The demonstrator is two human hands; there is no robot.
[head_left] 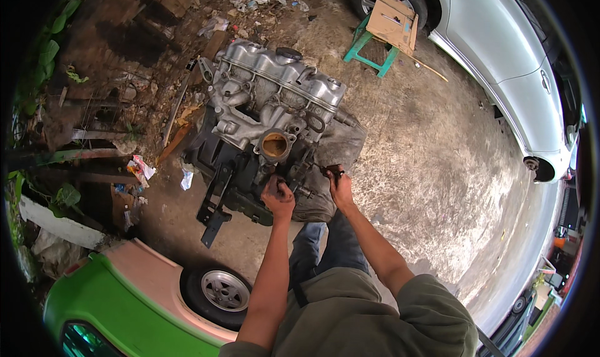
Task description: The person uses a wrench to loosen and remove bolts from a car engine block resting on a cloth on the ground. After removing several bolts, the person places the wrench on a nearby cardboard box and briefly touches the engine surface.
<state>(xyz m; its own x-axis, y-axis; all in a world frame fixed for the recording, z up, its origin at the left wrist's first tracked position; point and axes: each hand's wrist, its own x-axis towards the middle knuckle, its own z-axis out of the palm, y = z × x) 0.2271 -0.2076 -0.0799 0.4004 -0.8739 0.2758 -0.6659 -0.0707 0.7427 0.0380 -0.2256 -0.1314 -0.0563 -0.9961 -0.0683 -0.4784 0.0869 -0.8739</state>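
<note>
A car engine with a silver valve cover stands in front of me. An intake opening with a brownish inside faces up towards me. My left hand is at the engine's near side, just below that opening, with its fingers curled; whatever they grip is hidden. To its right, my right hand is closed around a dark, handle-like tool, beside the grey bell-shaped housing. A black metal bracket sticks out at the engine's near left.
A green stool bearing a cardboard sheet stands by a silver car at the far right. A green and pink car body with a wheel is near left. Litter and wooden boards lie on the left.
</note>
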